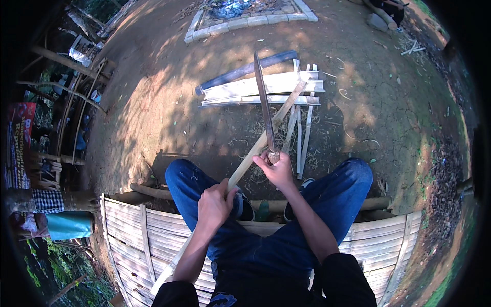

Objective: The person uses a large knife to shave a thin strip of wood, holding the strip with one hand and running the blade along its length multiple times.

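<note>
My left hand [215, 204] is closed around a long pale bamboo strip [249, 157], which slants from beside my left forearm up to the right, past my knees. In my right hand [279, 171] is the handle of a machete [264, 100]. Its long dark blade points away from me and crosses over the strip just beyond the hand; whether the two touch I cannot tell. On the ground ahead lie pale split bamboo pieces [255, 88] and a dark bamboo length [245, 72]. Several narrow strips [307, 135] lean or lie over them at the right.
I sit on a bamboo-slat bench [128, 230], knees spread. Curly shavings [240, 143] litter the dirt. Farther off is a brick-edged fire pit [253, 21] with ash. Bamboo rails [71, 64] and a red banner [21, 138] stand left; a stone [377, 23] lies far right.
</note>
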A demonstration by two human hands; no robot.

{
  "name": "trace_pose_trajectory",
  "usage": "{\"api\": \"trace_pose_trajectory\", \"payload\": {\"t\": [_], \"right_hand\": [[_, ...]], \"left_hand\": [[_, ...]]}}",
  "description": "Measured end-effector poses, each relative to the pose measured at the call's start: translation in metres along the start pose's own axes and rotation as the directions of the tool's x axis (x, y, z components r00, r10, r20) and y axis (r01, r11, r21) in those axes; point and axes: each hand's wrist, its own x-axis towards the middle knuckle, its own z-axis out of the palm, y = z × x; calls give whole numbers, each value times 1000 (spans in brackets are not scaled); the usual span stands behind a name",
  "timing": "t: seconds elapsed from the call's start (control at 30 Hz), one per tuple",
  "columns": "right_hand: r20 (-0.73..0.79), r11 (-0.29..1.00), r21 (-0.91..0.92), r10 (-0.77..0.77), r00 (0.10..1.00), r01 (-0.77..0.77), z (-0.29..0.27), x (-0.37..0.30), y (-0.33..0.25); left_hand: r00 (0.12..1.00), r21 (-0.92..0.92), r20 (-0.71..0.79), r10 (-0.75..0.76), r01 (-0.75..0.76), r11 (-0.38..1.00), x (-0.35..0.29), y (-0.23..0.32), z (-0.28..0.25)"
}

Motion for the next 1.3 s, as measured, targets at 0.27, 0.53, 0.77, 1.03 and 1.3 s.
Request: {"api": "trace_pose_trajectory", "payload": {"t": [0.27,0.53,0.77,1.03,1.3], "right_hand": [[169,781,-474,-372,913,406,0,-15,-26],[103,686,-630,-392,914,365,0,0,-12],[158,781,-493,-352,923,383,2,-12,-12],[101,729,-547,-432,896,412,4,-4,-9],[215,805,-423,-357,909,416,11,-19,-4]], "left_hand": [[992,-15,-127,-20,18,1000,8,0,-18],[987,-88,-143,-75,63,994,-5,-7,-27],[990,-171,-104,-94,75,982,-7,-14,-31],[986,-139,-149,-79,58,989,-12,-18,-29],[989,-209,-144,-43,12,978,-11,-26,-25]]}}
